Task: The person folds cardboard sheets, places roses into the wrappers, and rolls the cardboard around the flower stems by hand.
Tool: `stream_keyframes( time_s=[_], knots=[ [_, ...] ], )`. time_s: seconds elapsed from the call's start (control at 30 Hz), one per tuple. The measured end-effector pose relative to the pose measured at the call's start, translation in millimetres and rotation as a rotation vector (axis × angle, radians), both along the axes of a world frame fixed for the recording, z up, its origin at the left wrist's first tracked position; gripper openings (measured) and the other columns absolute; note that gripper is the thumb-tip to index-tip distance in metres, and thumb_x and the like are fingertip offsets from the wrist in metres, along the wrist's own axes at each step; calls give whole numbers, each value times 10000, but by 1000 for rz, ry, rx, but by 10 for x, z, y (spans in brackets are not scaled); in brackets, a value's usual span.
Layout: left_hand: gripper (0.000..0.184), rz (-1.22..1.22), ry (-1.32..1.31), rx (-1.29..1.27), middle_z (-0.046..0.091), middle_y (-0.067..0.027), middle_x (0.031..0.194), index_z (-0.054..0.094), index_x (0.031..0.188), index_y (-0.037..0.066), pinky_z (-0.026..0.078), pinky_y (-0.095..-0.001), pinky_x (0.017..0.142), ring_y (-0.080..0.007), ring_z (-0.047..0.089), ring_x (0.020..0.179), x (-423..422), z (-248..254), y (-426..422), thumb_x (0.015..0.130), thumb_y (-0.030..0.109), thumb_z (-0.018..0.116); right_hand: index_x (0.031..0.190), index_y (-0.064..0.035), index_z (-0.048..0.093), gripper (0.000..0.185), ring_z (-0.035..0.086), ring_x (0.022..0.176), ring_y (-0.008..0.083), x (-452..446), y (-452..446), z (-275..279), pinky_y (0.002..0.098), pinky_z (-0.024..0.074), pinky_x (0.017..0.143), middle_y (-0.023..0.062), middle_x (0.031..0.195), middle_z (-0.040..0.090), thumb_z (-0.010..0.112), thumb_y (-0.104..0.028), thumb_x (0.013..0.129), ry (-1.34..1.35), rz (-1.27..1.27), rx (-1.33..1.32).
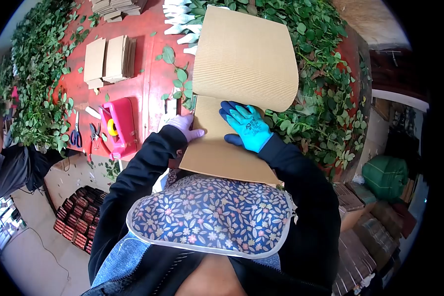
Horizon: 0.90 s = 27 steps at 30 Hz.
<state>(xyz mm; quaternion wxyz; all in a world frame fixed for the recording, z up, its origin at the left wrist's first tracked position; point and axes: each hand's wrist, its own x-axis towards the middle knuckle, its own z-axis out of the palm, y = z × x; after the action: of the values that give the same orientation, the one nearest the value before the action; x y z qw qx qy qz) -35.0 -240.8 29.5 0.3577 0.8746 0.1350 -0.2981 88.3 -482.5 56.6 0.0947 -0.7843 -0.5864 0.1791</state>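
Observation:
A large corrugated cardboard sheet (244,56) lies before me, with a crease across its middle. Its far panel stretches away over the table, and the near panel reaches toward my floral apron (212,214). My right hand (249,127), in a teal and navy glove, rests flat on the near panel just below the crease, fingers extended. At the sheet's left edge is my left hand (186,127) in a pale lilac glove. Its thumb lies on top of the cardboard and the fingers close at the edge, partly hidden.
Leafy green stems (320,89) crowd the red table (150,74) on the right, and more foliage (39,74) covers its left. Cardboard pieces (111,59), a pink holder (119,127), pruners (94,138) and scissors (76,133) lie left. White-wrapped bundles (180,19) sit behind. Another person's sleeve (7,170) shows far left.

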Motion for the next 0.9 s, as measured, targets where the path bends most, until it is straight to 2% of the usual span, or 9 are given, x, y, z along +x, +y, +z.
stream_keyframes(
  time_s=[0.13,0.27,0.33,0.4,0.47,0.57,0.7,0.8,0.9],
  knots=[
    [429,209,-386,114,641,-178,702,600,996,11,503,-431,617,-319,636,653,-58,-202,501,856,398,721,1427,-33,428,722,331,1411,299,36,6,35,494,239,1141,155,1518,378,645,-402,846,40,12,52],
    [601,424,-703,844,615,-181,1019,554,1155,47,497,-438,777,-341,608,967,211,255,1335,780,462,772,1430,-28,427,730,350,1396,320,38,24,42,503,249,1137,159,1514,383,651,-397,842,53,12,73],
    [780,539,-552,894,535,-175,1182,486,1279,53,471,-448,883,-368,547,1089,436,378,1647,725,507,796,1440,-35,421,741,354,1395,311,26,20,25,495,247,1141,152,1521,379,644,-412,842,14,16,62],
    [915,509,-415,1028,498,-138,1289,422,1399,69,467,-452,912,-347,521,1124,599,66,1981,701,530,794,1446,-49,419,746,357,1395,303,32,1,13,491,245,1142,144,1527,375,632,-433,843,9,17,42],
    [858,458,-129,1013,507,-129,1300,434,1392,102,448,-466,934,-344,506,1155,723,158,1997,716,493,791,1452,-67,418,736,355,1396,293,26,11,26,491,247,1138,134,1541,359,618,-448,855,-3,11,-4],
    [806,326,-70,1030,530,-121,1277,447,1384,149,441,-475,926,-329,499,1182,689,161,1943,729,479,781,1452,-66,418,741,350,1400,290,19,25,31,490,252,1133,130,1547,348,625,-450,852,-4,28,23],
    [762,360,-89,990,547,-136,1241,488,1353,134,456,-468,921,-335,535,1148,582,260,1833,729,452,789,1446,-64,426,752,351,1398,288,27,36,83,484,255,1130,128,1544,352,643,-447,837,18,19,19],
    [652,382,-235,918,571,-162,1187,526,1286,104,486,-453,901,-347,582,1084,469,119,1867,749,372,779,1441,-59,433,757,354,1395,290,31,37,89,479,257,1130,131,1534,368,656,-441,826,9,24,21],
    [480,450,-508,861,619,-192,1045,555,1241,98,506,-485,850,-397,618,957,305,58,1952,778,169,658,1437,-55,438,759,354,1395,292,19,37,84,475,259,1131,134,1526,378,664,-434,819,7,25,25]
  ],
)
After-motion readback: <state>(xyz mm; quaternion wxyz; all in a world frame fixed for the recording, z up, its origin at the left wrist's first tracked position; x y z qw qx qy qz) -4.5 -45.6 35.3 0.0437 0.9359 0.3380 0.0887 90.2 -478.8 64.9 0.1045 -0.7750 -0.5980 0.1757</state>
